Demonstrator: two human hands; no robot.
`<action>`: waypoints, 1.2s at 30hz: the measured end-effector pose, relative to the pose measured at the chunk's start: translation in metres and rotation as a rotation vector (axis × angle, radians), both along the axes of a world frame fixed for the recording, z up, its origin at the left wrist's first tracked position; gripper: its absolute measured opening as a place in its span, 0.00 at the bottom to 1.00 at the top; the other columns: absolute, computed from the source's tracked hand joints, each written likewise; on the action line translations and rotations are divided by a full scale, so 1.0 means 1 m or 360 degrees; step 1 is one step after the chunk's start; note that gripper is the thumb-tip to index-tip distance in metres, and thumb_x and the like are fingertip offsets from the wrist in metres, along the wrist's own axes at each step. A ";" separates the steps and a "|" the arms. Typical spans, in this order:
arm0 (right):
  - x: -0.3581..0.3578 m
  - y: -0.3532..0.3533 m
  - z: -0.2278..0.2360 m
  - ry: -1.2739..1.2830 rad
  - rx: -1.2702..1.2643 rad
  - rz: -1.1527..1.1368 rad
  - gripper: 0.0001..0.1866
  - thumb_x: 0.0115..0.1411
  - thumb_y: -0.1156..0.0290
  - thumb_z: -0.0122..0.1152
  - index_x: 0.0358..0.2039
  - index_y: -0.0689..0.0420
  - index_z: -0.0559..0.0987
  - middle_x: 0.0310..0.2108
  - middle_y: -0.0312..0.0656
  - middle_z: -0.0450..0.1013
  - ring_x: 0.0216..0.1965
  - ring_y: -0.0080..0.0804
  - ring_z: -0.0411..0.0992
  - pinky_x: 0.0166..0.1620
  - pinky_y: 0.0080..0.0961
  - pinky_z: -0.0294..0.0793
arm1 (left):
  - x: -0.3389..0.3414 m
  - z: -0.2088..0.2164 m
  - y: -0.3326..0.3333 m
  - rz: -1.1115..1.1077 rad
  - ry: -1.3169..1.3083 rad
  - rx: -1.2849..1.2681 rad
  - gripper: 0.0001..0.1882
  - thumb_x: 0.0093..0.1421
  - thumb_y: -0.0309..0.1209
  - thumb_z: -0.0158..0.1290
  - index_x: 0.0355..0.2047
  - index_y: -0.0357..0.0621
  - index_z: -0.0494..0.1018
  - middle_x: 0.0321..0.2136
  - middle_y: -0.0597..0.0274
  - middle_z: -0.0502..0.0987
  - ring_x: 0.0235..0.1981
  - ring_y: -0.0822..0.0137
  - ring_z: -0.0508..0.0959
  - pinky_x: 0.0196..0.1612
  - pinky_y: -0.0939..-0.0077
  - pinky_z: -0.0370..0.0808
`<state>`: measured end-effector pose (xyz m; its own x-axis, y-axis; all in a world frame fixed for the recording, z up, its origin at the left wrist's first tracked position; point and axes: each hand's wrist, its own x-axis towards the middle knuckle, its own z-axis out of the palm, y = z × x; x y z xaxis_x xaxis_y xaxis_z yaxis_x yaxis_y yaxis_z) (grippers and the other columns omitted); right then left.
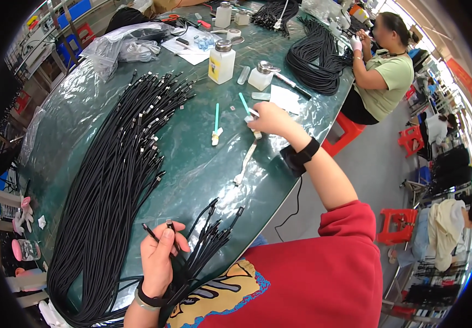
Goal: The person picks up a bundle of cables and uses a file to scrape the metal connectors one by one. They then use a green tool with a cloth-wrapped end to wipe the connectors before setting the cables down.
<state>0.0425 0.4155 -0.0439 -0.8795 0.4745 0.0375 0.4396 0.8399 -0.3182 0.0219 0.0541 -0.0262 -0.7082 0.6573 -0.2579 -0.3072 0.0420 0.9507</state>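
Observation:
My left hand (158, 258) is closed around a black cable (169, 225), its metal plug pointing up between thumb and fingers. A second plug end sticks out beside it. Below that hand, a bunch of black cables (209, 240) fans out near the table edge. Farther out, my right hand (271, 118) pinches a thin green stick (244, 103) with white wrapping at its lower end. Another green stick (217, 117), wrapped in white and yellowish material at its base, lies to the left of it. Just below my right hand, a short whitish cable (245, 163) lies on the table.
A long heap of black cables (102, 186) covers the table's left side. White bottles with metal caps (221, 63) (261, 75) stand beyond my right hand, near a marker (292, 86) and white paper (285, 99). Coiled cables (315, 60) lie before a seated co-worker (383, 71).

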 end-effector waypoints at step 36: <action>0.039 -0.201 0.066 0.0921 -0.0949 0.1043 0.10 0.42 0.79 0.62 0.26 0.58 0.70 0.20 0.38 0.68 0.20 0.31 0.69 0.22 0.20 0.65 | 0.017 0.029 -0.023 -0.0202 0.0077 0.0084 0.14 0.60 0.29 0.38 0.36 0.31 0.69 0.11 0.71 0.63 0.15 0.83 0.58 0.20 0.87 0.55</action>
